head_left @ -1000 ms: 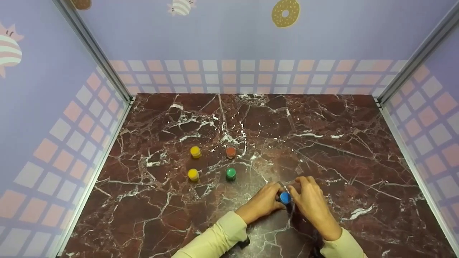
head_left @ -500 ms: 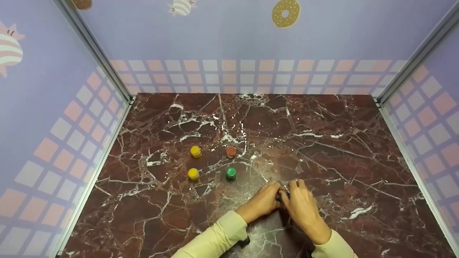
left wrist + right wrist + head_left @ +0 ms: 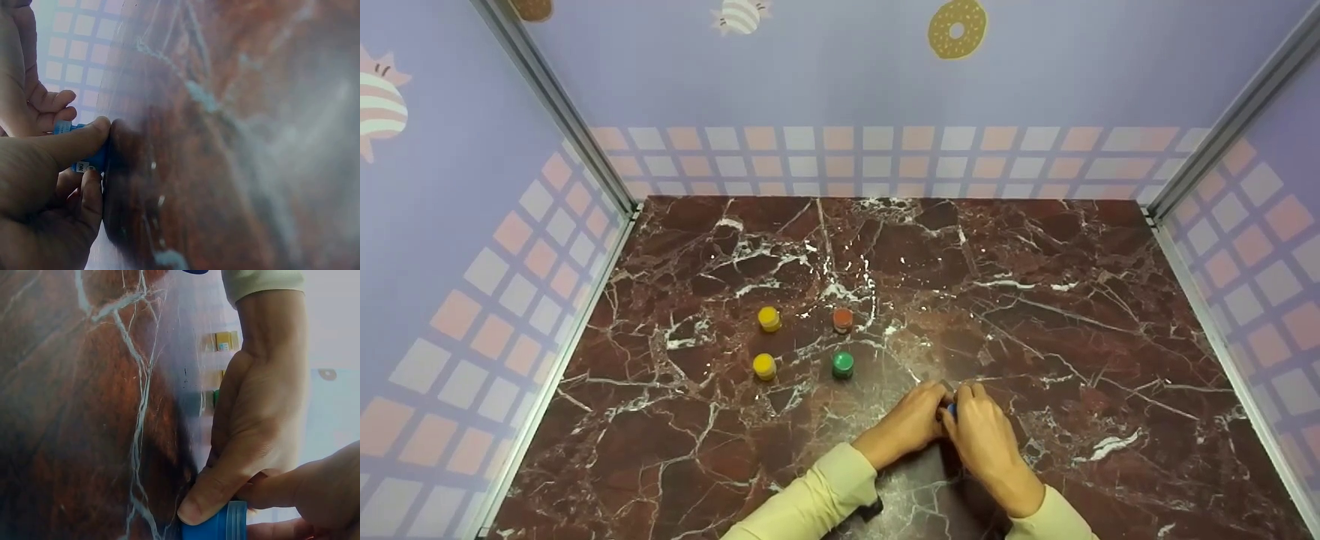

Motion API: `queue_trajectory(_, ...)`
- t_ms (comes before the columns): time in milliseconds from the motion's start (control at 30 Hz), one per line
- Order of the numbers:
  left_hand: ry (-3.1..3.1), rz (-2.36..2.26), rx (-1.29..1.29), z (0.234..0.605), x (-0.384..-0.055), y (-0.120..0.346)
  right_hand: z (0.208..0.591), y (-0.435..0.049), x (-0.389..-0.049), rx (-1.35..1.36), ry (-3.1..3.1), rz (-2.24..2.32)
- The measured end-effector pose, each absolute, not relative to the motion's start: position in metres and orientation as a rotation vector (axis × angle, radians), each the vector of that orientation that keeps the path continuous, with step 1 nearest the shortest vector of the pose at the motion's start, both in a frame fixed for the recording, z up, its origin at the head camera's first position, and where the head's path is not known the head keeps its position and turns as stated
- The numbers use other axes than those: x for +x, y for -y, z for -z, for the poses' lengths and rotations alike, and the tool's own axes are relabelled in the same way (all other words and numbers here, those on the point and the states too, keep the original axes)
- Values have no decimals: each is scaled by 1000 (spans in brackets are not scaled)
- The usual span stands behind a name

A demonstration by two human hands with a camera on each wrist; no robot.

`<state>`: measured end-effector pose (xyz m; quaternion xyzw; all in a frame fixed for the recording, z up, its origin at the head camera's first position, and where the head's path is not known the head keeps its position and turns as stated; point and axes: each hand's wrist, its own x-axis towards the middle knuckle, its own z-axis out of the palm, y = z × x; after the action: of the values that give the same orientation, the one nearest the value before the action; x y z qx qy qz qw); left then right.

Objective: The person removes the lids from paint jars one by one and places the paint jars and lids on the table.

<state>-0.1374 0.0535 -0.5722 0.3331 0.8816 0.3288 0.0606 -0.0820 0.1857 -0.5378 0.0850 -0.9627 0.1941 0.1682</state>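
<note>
A small blue paint jar point(image 3: 97, 160) stands on the marbled table, mostly hidden by both hands in the head view. My left hand point(image 3: 913, 417) grips its body, thumb on one side and fingers on the other. The thumb presses low on the jar in the right wrist view. Over the blue lid point(image 3: 236, 521), my right hand point(image 3: 984, 435) has its thumb and fingers closed round the rim. Only a sliver of blue shows between the hands from above.
Left of the hands stand two yellow-lidded jars point(image 3: 769, 319), an orange-lidded jar point(image 3: 843, 320) and a green jar point(image 3: 843, 365). Patterned walls point(image 3: 885, 75) enclose the marbled table point(image 3: 1080, 322) at the back and sides.
My right hand has moved left from beside the blue paint jar onto its lid, covering it from above. The left hand keeps its grip, and the other jars stay put.
</note>
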Motion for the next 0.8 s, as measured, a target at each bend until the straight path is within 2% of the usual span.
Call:
queue_trajectory(533, -2646, -1047, 1023, 573, -139, -54, 535, -195, -82, 396, 2764, -643)
queue_trajectory(800, -2651, -1034, 988, 573, -139, -54, 537, -210, -90, 696, 2683, -664)
